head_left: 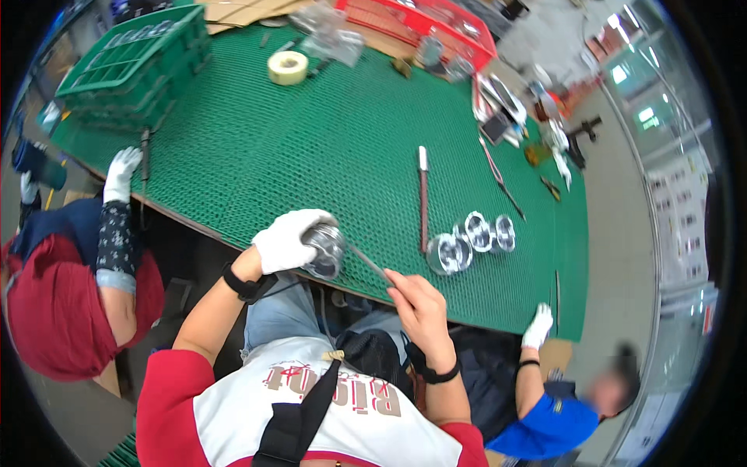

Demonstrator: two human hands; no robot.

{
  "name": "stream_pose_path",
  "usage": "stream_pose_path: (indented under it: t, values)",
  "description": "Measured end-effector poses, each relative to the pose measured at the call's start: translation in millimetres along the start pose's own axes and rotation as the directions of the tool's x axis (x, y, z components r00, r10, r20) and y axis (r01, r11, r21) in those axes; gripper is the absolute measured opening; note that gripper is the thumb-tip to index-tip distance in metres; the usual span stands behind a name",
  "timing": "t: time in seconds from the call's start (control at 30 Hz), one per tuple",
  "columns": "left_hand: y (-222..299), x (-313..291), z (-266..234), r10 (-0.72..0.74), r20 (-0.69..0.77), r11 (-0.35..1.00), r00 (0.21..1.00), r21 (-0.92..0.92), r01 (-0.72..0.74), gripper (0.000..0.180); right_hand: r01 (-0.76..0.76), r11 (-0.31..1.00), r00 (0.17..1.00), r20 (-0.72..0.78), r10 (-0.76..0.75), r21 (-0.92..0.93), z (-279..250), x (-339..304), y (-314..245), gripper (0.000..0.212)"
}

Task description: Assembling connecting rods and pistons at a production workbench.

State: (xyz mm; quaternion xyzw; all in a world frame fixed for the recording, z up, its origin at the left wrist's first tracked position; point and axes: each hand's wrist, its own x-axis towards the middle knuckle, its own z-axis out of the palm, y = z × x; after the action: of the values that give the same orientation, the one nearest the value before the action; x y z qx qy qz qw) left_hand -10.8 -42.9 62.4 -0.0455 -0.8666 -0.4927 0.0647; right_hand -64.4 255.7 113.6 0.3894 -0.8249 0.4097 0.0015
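Observation:
My left hand (286, 243), in a white glove, is wrapped round a shiny round metal part (327, 254) at the near edge of the table. My bare right hand (420, 305) grips a slim grey metal rod-like tool (367, 260); its far end meets the part or lies just in front of it, I cannot tell which. The tool's exact kind is too small to make out. To the right of my hands stand a larger shiny metal part (449, 254) and several smaller ones (478, 231) in a cluster.
A brown stick with a white end (423, 198) lies on the green mat (257, 132). Farther off are a tape roll (288, 68), a green crate (124, 70) and a red crate (420, 27). Pliers (550, 187) lie at right. Co-workers' gloved hands (122, 175) rest near both sides.

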Motion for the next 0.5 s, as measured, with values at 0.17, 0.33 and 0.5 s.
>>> stream_pose_path:
  t: [0.17, 0.33, 0.5]
  values:
    - [0, -4, 18, -0.113, 0.019, 0.971, 0.993, -0.211, 0.114, 0.056, 0.076, 0.992, 0.994, 0.09, -0.067, -0.102, 4, -3, 10, 0.031]
    - [-5, -6, 25, -0.117, -0.01, 0.947, 0.993, -0.303, 0.109, 0.056, 0.154, 0.971, 0.985, 0.103, -0.137, -0.184, 15, 0, 10, 0.032]
    - [-9, -4, 27, -0.191, -0.071, 0.929, 0.979, -0.335, 0.157, 0.059, 0.171, 0.952, 0.985, 0.052, -0.163, -0.254, 26, 4, 11, 0.034]
